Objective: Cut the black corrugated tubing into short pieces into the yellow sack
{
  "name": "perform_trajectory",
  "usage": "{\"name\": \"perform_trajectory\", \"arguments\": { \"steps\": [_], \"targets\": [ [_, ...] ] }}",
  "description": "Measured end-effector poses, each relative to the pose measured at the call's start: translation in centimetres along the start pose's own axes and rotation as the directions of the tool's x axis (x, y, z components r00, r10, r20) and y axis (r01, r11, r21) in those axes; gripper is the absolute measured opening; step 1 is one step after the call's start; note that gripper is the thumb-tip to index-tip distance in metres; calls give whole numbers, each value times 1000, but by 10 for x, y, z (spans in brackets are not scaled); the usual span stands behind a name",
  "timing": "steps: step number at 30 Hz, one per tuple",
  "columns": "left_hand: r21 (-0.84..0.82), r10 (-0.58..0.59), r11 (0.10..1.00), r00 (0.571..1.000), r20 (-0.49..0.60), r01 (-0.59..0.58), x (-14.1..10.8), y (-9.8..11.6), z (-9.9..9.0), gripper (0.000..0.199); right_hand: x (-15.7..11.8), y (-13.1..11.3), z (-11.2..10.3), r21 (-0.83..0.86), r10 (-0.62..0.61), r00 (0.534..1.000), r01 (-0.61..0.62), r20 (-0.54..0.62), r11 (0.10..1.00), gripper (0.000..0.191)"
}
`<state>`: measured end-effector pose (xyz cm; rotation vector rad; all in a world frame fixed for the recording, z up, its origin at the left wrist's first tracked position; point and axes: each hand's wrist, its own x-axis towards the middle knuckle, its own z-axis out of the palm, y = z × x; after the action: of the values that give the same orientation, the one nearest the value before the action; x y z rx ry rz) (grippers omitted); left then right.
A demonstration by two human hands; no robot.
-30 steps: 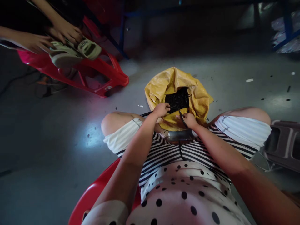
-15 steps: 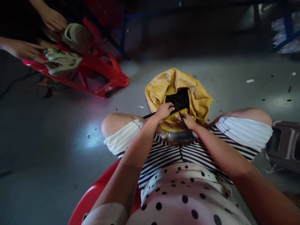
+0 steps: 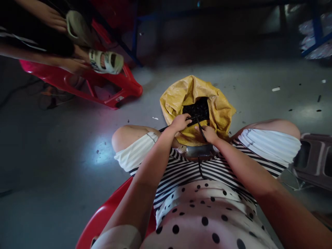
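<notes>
A yellow woven bag stands on the floor between my knees, its mouth open and edges crumpled outward. Many small black pieces lie inside it. Over the bag's near left edge, my left hand is closed on a thin black strip, which runs out to the left behind my wrist. My right hand grips dark scissors, their blades pointing up and left over the bag mouth near my left fingertips. Whether the blades touch the strip is too small to tell.
At upper left, another person's hand is by a pale shoe above a red plastic stool. A grey stool stands right of my knee. Blue frame legs rise behind. White and dark scraps litter the floor.
The scissors' blades look closer together now, and less of the black strip shows left of my wrist. The other person's shoed foot and hand have shifted right over the red stool.
</notes>
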<state>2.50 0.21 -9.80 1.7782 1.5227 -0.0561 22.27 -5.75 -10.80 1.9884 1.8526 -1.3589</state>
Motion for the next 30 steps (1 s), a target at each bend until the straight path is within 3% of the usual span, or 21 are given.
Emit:
{"name": "perform_trajectory", "arguments": {
  "steps": [7, 13, 20, 30],
  "targets": [
    [65, -71, 996, 996, 44, 68, 0, -6, -7, 27, 2, 4, 3, 7, 1, 1000, -1, -30, 1000, 63],
    [55, -129, 989, 988, -86, 134, 1, -6, -11, 29, 2, 10, 3, 68, 14, 1000, -15, 11, 998, 63],
    [-12, -40, 999, 996, -81, 39, 0, 0, -6, 27, 0, 7, 1, 83, -10, 996, 3, 86, 997, 68],
    [-34, -2, 999, 999, -33, 1, 1, 1, 7, 29, 2, 4, 2, 36, 30, 998, -32, 60, 999, 73]
  ]
}}
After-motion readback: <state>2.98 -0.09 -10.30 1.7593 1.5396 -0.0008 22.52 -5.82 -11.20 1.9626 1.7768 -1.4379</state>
